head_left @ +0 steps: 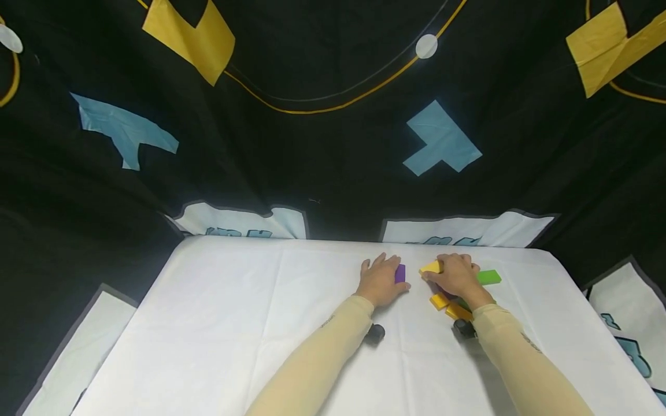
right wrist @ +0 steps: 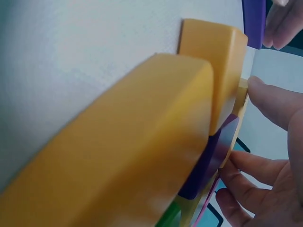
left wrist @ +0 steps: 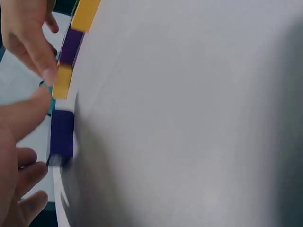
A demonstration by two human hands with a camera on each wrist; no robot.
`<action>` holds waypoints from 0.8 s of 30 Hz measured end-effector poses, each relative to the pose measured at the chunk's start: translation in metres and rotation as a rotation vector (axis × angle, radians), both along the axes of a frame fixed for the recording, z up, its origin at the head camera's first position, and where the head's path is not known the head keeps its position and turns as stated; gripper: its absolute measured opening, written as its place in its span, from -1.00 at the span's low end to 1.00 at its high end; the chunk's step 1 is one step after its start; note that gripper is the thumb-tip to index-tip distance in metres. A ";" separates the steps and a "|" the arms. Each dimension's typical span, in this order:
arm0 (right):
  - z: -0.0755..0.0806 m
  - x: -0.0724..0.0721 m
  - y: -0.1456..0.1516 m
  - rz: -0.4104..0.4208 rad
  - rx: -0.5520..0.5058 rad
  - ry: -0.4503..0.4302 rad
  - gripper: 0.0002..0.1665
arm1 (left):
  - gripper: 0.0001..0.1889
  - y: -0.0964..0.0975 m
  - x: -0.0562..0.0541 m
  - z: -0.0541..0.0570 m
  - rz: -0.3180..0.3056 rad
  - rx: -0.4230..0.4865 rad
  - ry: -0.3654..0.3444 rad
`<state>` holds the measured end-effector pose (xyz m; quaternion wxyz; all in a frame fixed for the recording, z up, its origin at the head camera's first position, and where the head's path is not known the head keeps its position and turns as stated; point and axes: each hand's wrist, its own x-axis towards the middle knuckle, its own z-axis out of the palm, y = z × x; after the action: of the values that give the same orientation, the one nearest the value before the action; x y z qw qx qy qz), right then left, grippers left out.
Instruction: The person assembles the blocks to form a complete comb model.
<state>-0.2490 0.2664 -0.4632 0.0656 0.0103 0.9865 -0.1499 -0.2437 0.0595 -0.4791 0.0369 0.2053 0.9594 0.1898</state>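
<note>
In the head view my left hand (head_left: 381, 280) is beside a purple block (head_left: 400, 273), its fingers spread. The left wrist view puts the thumb past one end of that purple block (left wrist: 62, 135) and the fingertips close to the other; contact is hard to tell. To its right, my right hand (head_left: 455, 274) pinches a yellow block (head_left: 430, 267) between thumb and fingers. The right wrist view shows the thumb at one end of this yellow block (right wrist: 241, 97) and fingertips at the other. Another purple block (right wrist: 213, 153) lies right by it.
Two orange-yellow blocks, one nearer the middle (head_left: 439, 301) and one beside it (head_left: 458, 312), lie below my right hand. A green block (head_left: 489, 277) is to its right. White cloth covers the table (head_left: 218, 323); a dark curtain (head_left: 322, 156) hangs behind its far edge.
</note>
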 end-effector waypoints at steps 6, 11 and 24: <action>0.000 0.001 -0.002 -0.003 0.001 0.018 -0.11 | -0.40 0.003 0.004 0.003 0.029 -0.054 0.069; 0.001 0.002 -0.003 0.001 0.032 0.025 -0.11 | -0.41 -0.003 0.006 0.003 0.055 -0.071 0.094; 0.000 0.003 0.000 -0.005 0.040 0.001 -0.04 | -0.42 -0.039 0.010 0.000 0.161 -0.001 0.138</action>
<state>-0.2465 0.2662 -0.4637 0.0646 0.0141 0.9893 -0.1303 -0.2338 0.0210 -0.4789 -0.0444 0.1399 0.9732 0.1771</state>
